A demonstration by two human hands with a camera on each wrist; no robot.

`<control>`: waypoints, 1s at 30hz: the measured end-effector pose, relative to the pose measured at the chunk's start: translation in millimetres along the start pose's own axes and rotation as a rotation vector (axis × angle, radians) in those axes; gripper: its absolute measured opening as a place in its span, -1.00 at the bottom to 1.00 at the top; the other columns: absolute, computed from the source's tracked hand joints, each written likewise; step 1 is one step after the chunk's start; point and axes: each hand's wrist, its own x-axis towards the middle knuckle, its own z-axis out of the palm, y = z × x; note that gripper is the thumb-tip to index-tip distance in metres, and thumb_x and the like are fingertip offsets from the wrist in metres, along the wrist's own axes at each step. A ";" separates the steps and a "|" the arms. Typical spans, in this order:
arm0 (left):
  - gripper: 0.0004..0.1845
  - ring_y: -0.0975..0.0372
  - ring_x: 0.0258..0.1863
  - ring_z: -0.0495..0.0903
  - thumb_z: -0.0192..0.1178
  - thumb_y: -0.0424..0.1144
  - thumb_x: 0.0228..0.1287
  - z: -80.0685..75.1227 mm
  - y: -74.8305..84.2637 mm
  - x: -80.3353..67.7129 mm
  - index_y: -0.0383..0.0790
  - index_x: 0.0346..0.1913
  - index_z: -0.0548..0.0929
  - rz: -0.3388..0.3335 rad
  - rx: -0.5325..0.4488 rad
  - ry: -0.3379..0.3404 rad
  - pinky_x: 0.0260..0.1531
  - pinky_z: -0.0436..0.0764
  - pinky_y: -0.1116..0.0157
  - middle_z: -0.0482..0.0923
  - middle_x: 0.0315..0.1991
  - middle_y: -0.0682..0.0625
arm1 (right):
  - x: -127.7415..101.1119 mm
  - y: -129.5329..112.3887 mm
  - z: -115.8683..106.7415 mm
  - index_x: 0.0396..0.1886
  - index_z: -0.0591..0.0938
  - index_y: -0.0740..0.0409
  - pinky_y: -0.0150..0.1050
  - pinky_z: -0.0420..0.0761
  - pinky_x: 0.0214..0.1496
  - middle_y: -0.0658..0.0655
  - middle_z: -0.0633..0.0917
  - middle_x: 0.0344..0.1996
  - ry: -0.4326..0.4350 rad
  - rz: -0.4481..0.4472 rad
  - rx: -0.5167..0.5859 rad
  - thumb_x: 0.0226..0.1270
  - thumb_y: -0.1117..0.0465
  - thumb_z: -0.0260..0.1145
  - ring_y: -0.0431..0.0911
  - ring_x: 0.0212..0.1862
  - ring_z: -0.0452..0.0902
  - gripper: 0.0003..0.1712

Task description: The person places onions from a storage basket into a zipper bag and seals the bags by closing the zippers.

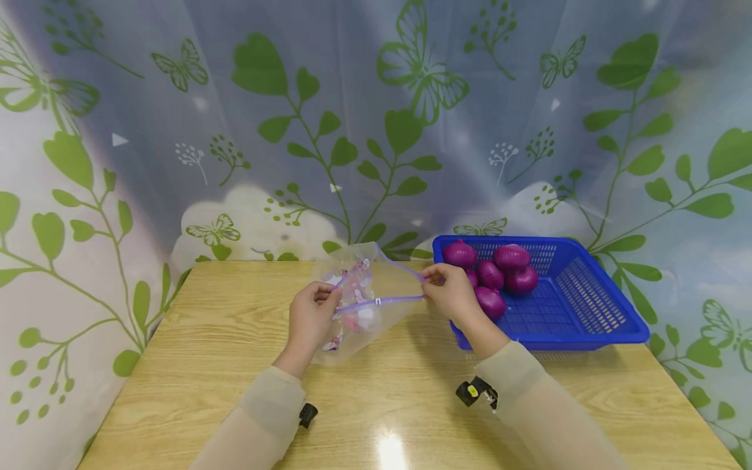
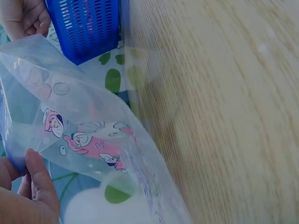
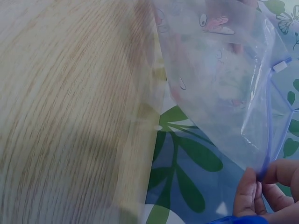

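two bare hands hold one clear plastic zip bag (image 1: pixel 358 303) up over the far middle of the table (image 1: pixel 235 365), just short of its far edge. the bag is thin, glossy film, see-through and a little crumpled, printed with small pink-and-white cartoon figures, and its mouth is edged with a purple zip strip carrying a small white slider. the left hand (image 1: pixel 310 318) pinches the left end of that strip, fingers curled onto the film; in the left wrist view its thumb presses against the bag's lower corner. the right hand (image 1: pixel 449 292) pinches the right end of the strip between thumb and fingertips (image 3: pixel 247 191), so the mouth is drawn out between the two hands and gapes towards the far edge.

the table has a pale wood-grain top, smooth enough to show a bright glare near its near edge. at the far right corner sits a blue plastic basket (image 1: pixel 593 307), rectangular with slotted, grid-like walls, holding several round, shiny purple onions (image 1: pixel 510 258). behind hangs a sheer curtain (image 1: pixel 176 130) printed with green leaves and butterflies.
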 end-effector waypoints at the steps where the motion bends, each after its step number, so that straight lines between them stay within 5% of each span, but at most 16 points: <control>1: -0.85 0.18 -0.40 0.66 0.31 -0.26 0.36 -0.4 0.0 0.0 -0.31 -0.21 0.68 0.002 0.009 0.005 -0.44 0.63 0.41 0.70 -0.36 -0.09 | 0.2 0.5 -0.3 -0.07 0.65 0.43 -0.29 0.72 -0.28 0.22 0.60 -0.27 0.004 0.001 0.001 0.30 0.53 0.25 -0.07 -0.29 0.61 -0.78; 18: -0.87 0.15 -0.34 0.66 0.32 -0.30 0.33 -8.7 -4.5 0.3 -0.32 -0.20 0.70 -0.023 0.012 0.022 -0.41 0.61 0.45 0.70 -0.31 -0.12 | -1.4 2.7 -8.9 -0.11 0.67 0.42 -0.27 0.73 -0.22 0.19 0.62 -0.30 0.006 0.020 -0.007 0.27 0.51 0.30 -0.04 -0.28 0.64 -0.80; 30: -0.87 0.17 -0.38 0.70 0.31 -0.26 0.35 -11.0 -7.1 0.0 -0.29 -0.22 0.71 -0.053 0.013 0.031 -0.46 0.64 0.45 0.70 -0.34 -0.09 | -2.6 3.3 -14.0 -0.09 0.66 0.45 -0.29 0.73 -0.24 0.27 0.68 -0.24 0.017 0.027 0.013 0.28 0.52 0.29 0.16 -0.20 0.68 -0.79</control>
